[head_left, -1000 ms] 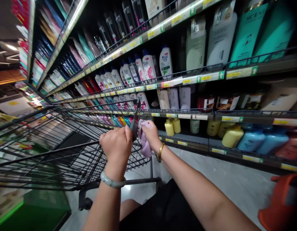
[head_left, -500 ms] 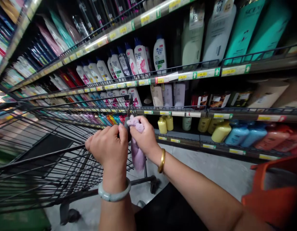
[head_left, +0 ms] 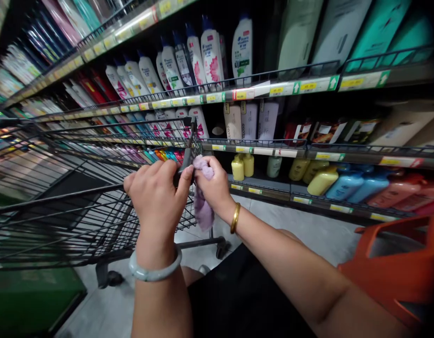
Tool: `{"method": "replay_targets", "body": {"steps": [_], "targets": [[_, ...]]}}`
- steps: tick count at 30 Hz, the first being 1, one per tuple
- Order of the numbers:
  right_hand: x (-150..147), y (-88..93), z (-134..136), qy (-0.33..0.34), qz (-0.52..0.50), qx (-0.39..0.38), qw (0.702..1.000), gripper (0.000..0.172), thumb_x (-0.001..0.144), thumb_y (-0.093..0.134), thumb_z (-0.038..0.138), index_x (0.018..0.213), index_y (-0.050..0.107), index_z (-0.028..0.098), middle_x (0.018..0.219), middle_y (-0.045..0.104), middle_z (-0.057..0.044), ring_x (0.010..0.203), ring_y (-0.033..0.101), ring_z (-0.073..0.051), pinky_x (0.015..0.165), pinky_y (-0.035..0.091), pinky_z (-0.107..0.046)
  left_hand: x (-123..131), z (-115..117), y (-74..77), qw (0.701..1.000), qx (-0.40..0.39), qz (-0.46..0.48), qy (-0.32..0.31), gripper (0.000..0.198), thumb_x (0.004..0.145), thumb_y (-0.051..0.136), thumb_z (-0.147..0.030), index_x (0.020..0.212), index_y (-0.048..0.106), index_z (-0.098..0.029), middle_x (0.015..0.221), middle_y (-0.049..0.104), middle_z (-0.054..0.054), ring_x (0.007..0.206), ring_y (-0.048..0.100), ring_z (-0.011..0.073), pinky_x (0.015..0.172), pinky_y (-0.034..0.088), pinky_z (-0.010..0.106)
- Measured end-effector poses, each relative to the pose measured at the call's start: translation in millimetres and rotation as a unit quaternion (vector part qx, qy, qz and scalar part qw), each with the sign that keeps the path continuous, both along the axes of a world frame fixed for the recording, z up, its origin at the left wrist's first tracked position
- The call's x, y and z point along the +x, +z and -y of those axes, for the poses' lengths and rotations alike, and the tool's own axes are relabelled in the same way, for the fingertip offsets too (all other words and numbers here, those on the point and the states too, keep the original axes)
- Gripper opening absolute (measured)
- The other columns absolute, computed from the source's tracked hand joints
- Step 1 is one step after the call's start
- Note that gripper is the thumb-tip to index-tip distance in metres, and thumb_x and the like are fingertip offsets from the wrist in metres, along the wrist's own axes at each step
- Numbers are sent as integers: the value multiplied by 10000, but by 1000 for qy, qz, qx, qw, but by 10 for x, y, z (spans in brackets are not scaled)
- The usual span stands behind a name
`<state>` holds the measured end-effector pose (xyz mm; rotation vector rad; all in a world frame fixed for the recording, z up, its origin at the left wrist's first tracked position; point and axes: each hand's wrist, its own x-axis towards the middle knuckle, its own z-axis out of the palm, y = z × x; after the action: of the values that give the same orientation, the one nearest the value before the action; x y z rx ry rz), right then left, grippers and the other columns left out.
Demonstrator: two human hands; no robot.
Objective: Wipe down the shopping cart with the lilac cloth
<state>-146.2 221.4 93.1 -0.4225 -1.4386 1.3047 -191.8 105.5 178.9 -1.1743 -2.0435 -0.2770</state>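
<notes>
A black wire shopping cart (head_left: 62, 197) fills the left half of the view. My left hand (head_left: 156, 197) is closed around the near corner of its rim, a pale bangle on that wrist. My right hand (head_left: 213, 185), with a gold bangle on the wrist, is closed on a lilac cloth (head_left: 202, 211) and presses it against the same cart corner; the cloth's tail hangs down below the hand. The two hands touch at the corner post.
Store shelves (head_left: 273, 89) run along the right and back, packed with shampoo bottles (head_left: 209, 56), yellow bottles (head_left: 243, 166) and blue ones (head_left: 357, 185), with price tags on the rails. An orange basket (head_left: 396, 263) sits at the lower right. A green surface (head_left: 30, 295) lies at the lower left.
The cloth and my right hand have slid up the cart's corner post. My left hand has shifted its grip on the rim; the view has tilted down and to the right.
</notes>
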Motion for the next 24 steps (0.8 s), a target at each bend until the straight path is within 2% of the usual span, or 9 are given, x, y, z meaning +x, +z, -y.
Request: {"method": "replay_targets", "body": {"steps": [4,6,9,12,14,16,18,20,24], "targets": [[-121,-270,-81,8,84,-175,981,98,789,622,287,846,559,238,758,600,51,699,547,-137,654,433,-243,1,28,-15,1000,13,22,-11,483,1023,413,-629,875,651,-236,848,697,64,870,610,275,802,306,432],[-117,-258,-87,17,76,-208,975,100,787,614,285,839,545,234,736,580,56,678,538,-132,639,431,-239,-14,93,11,997,27,65,-43,440,1041,409,-577,972,689,-245,936,730,66,938,631,269,860,337,439],[-7,-8,-28,39,-13,-97,994,140,819,619,329,913,575,234,800,602,48,716,553,-129,679,455,-243,-85,260,69,990,66,114,-46,386,1057,399,-512,1110,718,-299,1141,743,47,1134,624,272,1067,284,489],[52,144,-15,14,-30,10,999,156,820,629,315,950,596,236,892,639,31,789,570,-133,763,464,-256,-193,421,91,989,75,126,-5,425,1042,412,-563,1004,744,-301,1169,735,28,1214,594,305,1182,128,563],[7,59,-60,0,9,-15,1000,118,804,609,280,906,579,230,836,615,38,752,550,-132,731,446,-258,-254,480,80,988,69,136,1,448,1035,419,-574,931,743,-284,1078,741,27,1144,616,295,1163,177,564],[-73,-107,-109,-7,58,-81,995,94,784,587,246,867,547,229,774,578,50,703,521,-130,680,418,-255,-289,505,70,989,62,132,6,435,1023,443,-570,897,740,-279,960,734,34,1045,628,280,1086,273,530],[-143,-243,-128,-16,90,-111,990,107,777,585,236,871,534,232,766,572,57,701,515,-131,668,402,-253,-299,517,74,991,54,124,9,425,1010,469,-567,853,734,-274,856,708,42,963,624,273,996,325,489],[-189,-297,-108,-27,92,-95,991,121,785,596,245,891,538,237,776,574,62,713,517,-133,678,398,-252,-296,536,90,991,47,123,3,421,1002,485,-562,821,732,-273,803,687,41,918,619,266,945,335,460],[-253,-279,-45,-56,72,-73,993,138,810,613,267,917,533,235,835,584,49,767,538,-138,729,415,-258,-280,577,116,990,46,129,-10,408,1003,501,-541,814,742,-272,800,689,33,912,621,256,917,332,432]]}}
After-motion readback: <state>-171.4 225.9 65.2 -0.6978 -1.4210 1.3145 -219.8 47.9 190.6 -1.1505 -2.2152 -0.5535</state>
